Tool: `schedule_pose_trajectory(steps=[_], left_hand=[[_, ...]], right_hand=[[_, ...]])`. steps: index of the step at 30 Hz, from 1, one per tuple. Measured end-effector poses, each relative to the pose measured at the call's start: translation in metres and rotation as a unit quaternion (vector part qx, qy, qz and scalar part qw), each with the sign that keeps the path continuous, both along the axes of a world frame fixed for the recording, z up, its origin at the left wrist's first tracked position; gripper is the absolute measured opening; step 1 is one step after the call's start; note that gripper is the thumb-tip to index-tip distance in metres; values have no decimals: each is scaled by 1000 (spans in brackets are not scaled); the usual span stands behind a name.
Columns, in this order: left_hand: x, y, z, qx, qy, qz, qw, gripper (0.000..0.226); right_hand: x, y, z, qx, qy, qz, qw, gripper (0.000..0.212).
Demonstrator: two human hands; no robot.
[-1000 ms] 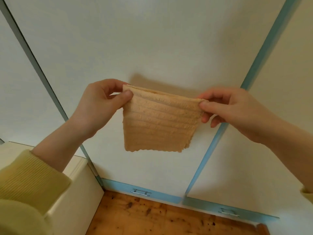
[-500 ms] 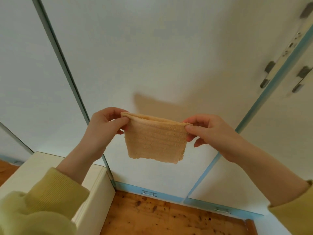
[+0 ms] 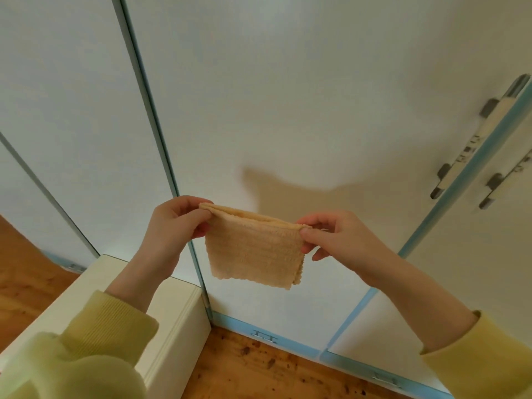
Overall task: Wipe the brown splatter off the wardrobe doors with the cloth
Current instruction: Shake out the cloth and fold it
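A folded tan cloth (image 3: 256,251) hangs in the air in front of the white wardrobe doors (image 3: 288,96). My left hand (image 3: 172,228) pinches its upper left corner between thumb and fingers. My right hand (image 3: 336,237) pinches the upper right corner. The cloth is held a little off the door and casts a shadow on it. No brown splatter shows on the door panels in view; brown specks lie on the wooden floor (image 3: 259,367) below.
Two door handles (image 3: 472,139) sit at the right, either side of a blue-edged gap. A cream cabinet (image 3: 169,312) stands at the lower left against the wardrobe. Blue trim (image 3: 288,341) runs along the door bottoms.
The view has tilted up, so hands and cloth sit lower in frame and the door handles have come into view. Both hands keep the same pinch on the cloth.
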State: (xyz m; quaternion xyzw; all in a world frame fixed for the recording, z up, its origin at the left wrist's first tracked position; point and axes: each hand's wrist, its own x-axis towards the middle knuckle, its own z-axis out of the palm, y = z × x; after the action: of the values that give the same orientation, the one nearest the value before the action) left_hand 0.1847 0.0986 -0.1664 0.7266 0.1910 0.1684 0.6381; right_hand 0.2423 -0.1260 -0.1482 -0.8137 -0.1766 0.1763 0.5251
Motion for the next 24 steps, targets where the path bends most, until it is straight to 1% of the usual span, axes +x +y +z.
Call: schedule_pose_trajectory(steps=[6,13,18,24], left_hand=[[-6,8,5,0,-1,16,1000,15],[-8,41,-1,-2,-8,15,1000,15],[-3,84,-18,-13,-15,1,1000,18],[3,161,-63,9,14,-66,998,19]], right_hand=[[0,9,8,3,-9,32,999,14],[-2,41,8,-5,2,40,999,15],[-8,84,-10,-18,13,27,999,19],[-21,157,-60,-29,33,-27,999,20]])
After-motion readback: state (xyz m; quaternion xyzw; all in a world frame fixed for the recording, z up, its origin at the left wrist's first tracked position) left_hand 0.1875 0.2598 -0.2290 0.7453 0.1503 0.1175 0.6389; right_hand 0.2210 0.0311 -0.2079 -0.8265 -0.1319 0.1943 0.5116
